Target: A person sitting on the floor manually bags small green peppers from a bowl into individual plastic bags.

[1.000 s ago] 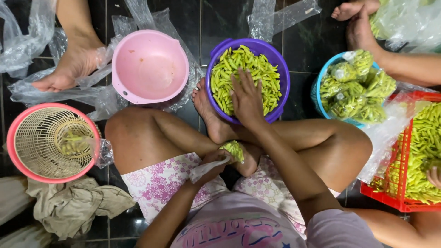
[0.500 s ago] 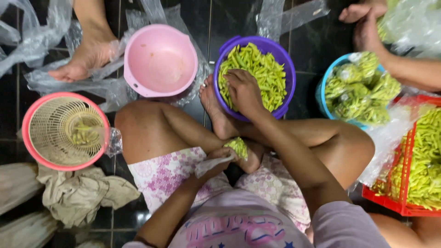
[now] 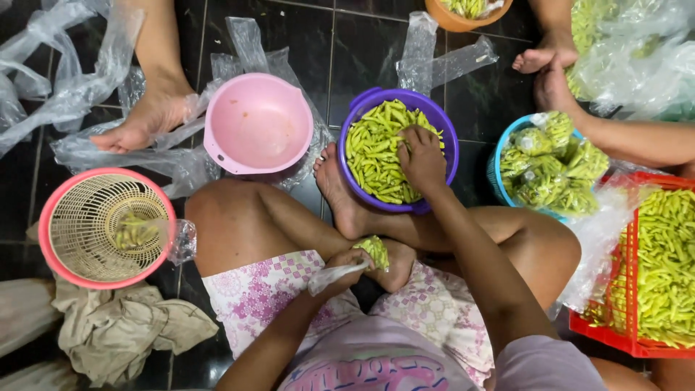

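Dark glossy floor tiles [image 3: 362, 43] form the work surface, strewn with clear plastic sheeting [image 3: 65, 65]. The person sits cross-legged on it, seen from above.

Right hand [image 3: 422, 161]: palm down, fingers curled into the heap of green chillies [image 3: 373, 148] inside the purple bowl [image 3: 441, 119]. The fingertips are buried among the pods, so whether any are pinched cannot be told. The bowl's near rim touches the person's foot [image 3: 337, 188], just left of this hand.

Left hand [image 3: 347, 264]: closed around the neck of a small clear plastic bag [image 3: 333, 275], which holds a clump of green chillies [image 3: 376, 250] bulging out just right of the fist. The bag rests in the lap, directly below the purple bowl.

Left of the right hand, just beside the purple bowl, stands a pink bowl [image 3: 258, 123]. Well left of the lower grip sits a pink-rimmed mesh basket [image 3: 105, 228] holding a few pods, with a crumpled beige cloth [image 3: 123, 333] below it.

Right of the right hand, a blue basket [image 3: 499, 156] contains filled chilli bags [image 3: 550, 163]; another person's hand [image 3: 554, 90] reaches over it. A red crate [image 3: 637, 347] of loose chillies lies at the far right edge.
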